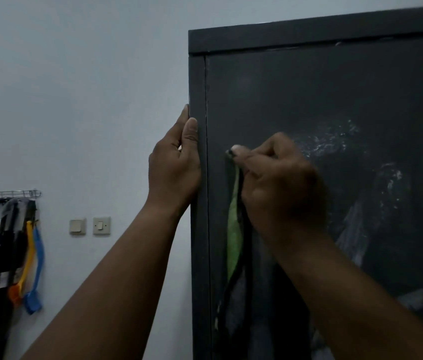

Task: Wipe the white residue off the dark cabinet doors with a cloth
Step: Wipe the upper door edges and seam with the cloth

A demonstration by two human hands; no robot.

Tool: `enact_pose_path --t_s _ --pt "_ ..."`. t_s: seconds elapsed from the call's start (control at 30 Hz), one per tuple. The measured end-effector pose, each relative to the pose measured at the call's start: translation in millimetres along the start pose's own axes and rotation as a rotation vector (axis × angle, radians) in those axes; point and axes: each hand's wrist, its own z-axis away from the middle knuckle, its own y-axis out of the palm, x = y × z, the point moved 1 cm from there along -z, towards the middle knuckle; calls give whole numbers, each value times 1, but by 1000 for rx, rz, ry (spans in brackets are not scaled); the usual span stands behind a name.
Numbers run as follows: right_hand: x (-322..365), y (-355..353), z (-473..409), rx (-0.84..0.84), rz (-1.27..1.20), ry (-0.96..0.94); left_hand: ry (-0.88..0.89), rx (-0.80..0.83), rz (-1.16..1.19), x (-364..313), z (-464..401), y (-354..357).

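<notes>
A dark grey cabinet door (309, 94) fills the right half of the view. White residue (335, 142) is smeared across its middle and runs down toward the lower right. My right hand (277, 183) is closed on a green and dark cloth (233, 235), pressing its top end against the door near the left edge; the rest of the cloth hangs down. My left hand (174, 167) grips the cabinet's left side frame (198, 81), thumb on the front face and fingers behind the edge.
A pale wall (75, 87) lies left of the cabinet. Two wall switches (89, 226) sit low on it. A wire rack (5, 194) at far left holds dark items and an orange and a blue brush (36, 268).
</notes>
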Motion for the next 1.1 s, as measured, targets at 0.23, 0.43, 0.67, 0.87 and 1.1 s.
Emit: enact_pose_path --t_s 0.23,0.43,0.67,0.87,1.1 --pt "-5 6 -39 -132 -48 94 -32 -9 -120 -14 -1 20" --pt "-16 -5 4 -10 -54 -45 -79 -89 -253 -17 4 32" --pt "-25 -3 -36 -136 -80 130 -64 -189 -362 -24 10 39" --pt "-35 -15 0 6 -27 25 -21 -197 -409 -20 20 39" --pt "-61 -28 -33 -143 -22 161 1 -235 -457 -18 26 39"
